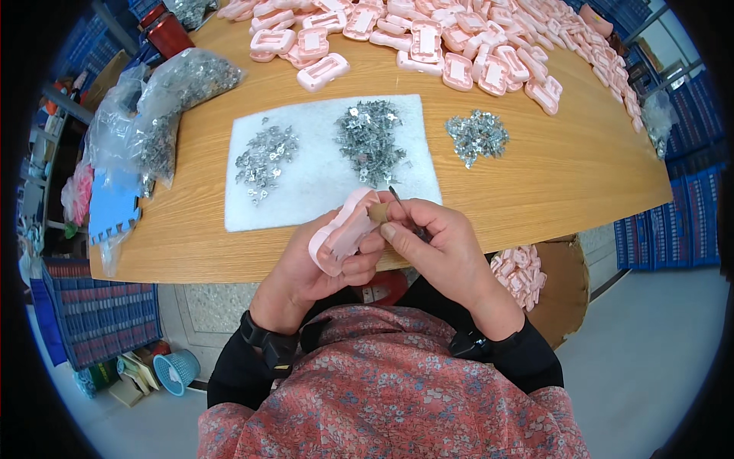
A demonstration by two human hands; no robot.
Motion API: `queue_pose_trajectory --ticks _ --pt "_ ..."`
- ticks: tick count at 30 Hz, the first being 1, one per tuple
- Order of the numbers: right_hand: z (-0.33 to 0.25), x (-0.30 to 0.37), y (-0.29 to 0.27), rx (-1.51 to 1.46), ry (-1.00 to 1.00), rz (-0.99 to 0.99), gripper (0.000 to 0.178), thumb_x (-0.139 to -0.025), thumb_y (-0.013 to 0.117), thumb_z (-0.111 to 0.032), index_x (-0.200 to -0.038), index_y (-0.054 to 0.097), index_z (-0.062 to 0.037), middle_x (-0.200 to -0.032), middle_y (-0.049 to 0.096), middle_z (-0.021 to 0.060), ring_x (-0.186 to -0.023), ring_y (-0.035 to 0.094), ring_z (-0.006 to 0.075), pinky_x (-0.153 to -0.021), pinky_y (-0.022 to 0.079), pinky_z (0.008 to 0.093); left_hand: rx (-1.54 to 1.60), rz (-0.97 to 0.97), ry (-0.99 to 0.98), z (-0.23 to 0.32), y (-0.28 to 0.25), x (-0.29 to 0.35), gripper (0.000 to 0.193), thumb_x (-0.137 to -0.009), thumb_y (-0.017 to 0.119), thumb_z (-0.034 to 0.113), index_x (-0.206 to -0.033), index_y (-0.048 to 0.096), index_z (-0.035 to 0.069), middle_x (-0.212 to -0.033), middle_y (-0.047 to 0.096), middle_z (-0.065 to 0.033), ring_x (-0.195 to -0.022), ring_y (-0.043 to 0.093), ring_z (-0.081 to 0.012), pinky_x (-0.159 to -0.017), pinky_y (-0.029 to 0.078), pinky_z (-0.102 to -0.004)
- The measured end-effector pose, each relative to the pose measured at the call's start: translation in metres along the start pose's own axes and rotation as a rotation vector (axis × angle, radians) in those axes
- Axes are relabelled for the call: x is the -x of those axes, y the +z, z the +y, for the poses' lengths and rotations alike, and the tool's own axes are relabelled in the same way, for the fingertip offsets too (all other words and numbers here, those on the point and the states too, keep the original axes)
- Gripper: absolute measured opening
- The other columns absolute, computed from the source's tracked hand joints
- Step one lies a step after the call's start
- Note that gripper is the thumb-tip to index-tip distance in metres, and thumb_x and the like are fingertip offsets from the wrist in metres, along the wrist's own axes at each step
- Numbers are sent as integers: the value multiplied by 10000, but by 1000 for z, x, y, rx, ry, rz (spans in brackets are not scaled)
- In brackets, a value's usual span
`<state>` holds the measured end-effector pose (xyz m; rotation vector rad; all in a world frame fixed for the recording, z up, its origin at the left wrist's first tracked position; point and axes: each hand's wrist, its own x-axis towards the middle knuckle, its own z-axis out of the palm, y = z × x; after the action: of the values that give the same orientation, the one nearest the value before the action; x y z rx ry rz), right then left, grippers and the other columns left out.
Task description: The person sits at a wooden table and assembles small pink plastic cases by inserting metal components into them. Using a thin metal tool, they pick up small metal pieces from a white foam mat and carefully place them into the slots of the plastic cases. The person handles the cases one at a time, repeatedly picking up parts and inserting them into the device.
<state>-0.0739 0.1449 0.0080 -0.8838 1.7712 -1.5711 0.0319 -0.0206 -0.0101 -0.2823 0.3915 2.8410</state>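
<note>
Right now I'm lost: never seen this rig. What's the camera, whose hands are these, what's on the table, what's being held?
There is no machine here. A person wears a wide fisheye camera on the head, looking down at their own hands, so straight edges bend near the rim and the forearms enter from below.

The left hand grips a pink plastic casing. The right hand pinches a thin dark tool whose tip points up beside the casing; what the tip does is too small to tell.

On the wooden table lies a white foam pad carrying two heaps of small metal clips. A third clip heap sits on the bare wood to the right. Along the far edge is a big pile of pink casings. Clear bags of metal parts lie at the left.
</note>
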Motion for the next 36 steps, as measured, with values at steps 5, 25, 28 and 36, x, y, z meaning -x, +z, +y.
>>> queue_pose_trajectory --ticks 5,25,28,36 --pt "-8 1 -2 156 -61 -29 119 -882 664 -59 -987 663 -2 -844 649 30 -767 602 94 -695 498 261 -11 16 22 -2 -3 2 364 -1015 425 297 -1321 484 109 -756 488 -26 -473 361 -81 -432 272 -219" --pt "-1 -3 -16 -205 70 -15 250 -930 690 -171 -1082 616 15 -885 625 -19 -735 513 26 -645 451 196 -70 -91 -117 -10 13 -10 474 -1039 411 349 -1470 382 154 -786 578 -72 -468 463 -110 -416 308 -235" --pt "-20 7 -25 -390 265 -20 245 -926 685 -167 -1092 626 3 -877 616 -20 -729 517 32 -628 440 190 -62 -111 -225 -16 10 -17 510 -1046 396 386 -1486 334 134 -884 641 -117 -524 562 -150 -443 416 -246" --pt "31 127 -152 -163 308 376 213 -899 620 -143 -1038 631 17 -777 595 0 -583 487 48 -491 363 196 -1191 175 -64 46 65 -14 510 -1053 419 367 -1446 396 42 -957 659 -90 -799 656 -155 -682 544 -274"
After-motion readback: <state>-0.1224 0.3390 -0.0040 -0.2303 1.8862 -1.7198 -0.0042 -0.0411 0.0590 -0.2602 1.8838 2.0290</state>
